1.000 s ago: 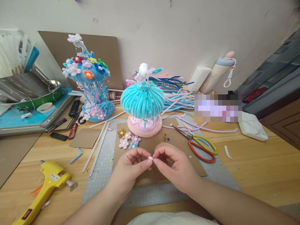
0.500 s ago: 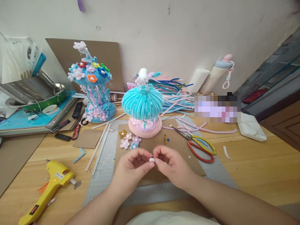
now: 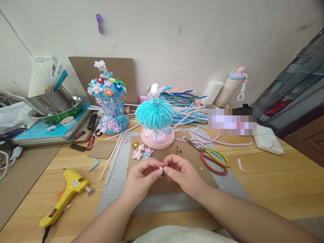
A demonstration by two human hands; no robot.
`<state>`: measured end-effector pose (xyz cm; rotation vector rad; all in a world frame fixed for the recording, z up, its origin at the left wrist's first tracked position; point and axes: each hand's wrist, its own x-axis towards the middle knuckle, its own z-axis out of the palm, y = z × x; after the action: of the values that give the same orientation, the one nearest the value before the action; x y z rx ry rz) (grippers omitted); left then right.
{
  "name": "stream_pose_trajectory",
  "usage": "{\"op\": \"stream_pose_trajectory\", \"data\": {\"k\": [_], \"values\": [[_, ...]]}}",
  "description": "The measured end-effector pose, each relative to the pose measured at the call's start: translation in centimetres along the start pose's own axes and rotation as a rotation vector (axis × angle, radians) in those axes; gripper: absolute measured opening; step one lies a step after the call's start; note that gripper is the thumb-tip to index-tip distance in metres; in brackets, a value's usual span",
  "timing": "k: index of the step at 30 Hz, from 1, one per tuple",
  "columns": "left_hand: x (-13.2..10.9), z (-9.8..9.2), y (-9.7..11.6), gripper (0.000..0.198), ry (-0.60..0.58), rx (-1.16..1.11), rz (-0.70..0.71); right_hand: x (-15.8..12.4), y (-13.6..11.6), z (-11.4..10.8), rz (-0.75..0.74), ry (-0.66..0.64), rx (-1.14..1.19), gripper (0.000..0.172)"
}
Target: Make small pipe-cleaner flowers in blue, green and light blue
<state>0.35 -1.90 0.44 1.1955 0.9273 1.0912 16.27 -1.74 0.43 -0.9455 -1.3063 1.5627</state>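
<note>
My left hand (image 3: 142, 176) and my right hand (image 3: 182, 173) meet fingertip to fingertip over a brown cardboard sheet (image 3: 210, 177). Between them they pinch a tiny white bead (image 3: 161, 168), with a dark blue speck just under it. Both hands are closed in a pinch. Just beyond them lie small pipe-cleaner flowers (image 3: 141, 152) and a turquoise domed pipe-cleaner model on a pink base (image 3: 155, 116).
A yellow glue gun (image 3: 64, 194) lies at the front left. Red and yellow scissors (image 3: 213, 158) rest to the right. A taller blue flowered model (image 3: 108, 99), a heap of pipe cleaners (image 3: 188, 108) and a metal pan on a tray (image 3: 54, 104) stand behind. A grey cutting mat (image 3: 113, 184) lies underneath.
The camera has tilted up and turned slightly left, showing more wall. My hands stay pinched together; the white bead is now more covered by the fingertips.
</note>
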Motion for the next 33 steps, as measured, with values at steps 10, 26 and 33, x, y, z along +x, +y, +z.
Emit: {"op": "stream_pose_trajectory", "data": {"k": [10,26,33], "values": [[0.22,0.27,0.27,0.013,0.039,-0.035,-0.060,-0.25,0.20,-0.09,-0.134,0.065,-0.250,0.006],[0.21,0.19,0.47,0.013,0.013,-0.077,-0.131,-0.66,0.13,-0.41,-0.288,0.034,-0.405,0.003],[0.15,0.26,0.48,0.013,0.011,-0.066,-0.135,-0.46,0.20,-0.33,-0.264,0.066,-0.456,0.005]]}}
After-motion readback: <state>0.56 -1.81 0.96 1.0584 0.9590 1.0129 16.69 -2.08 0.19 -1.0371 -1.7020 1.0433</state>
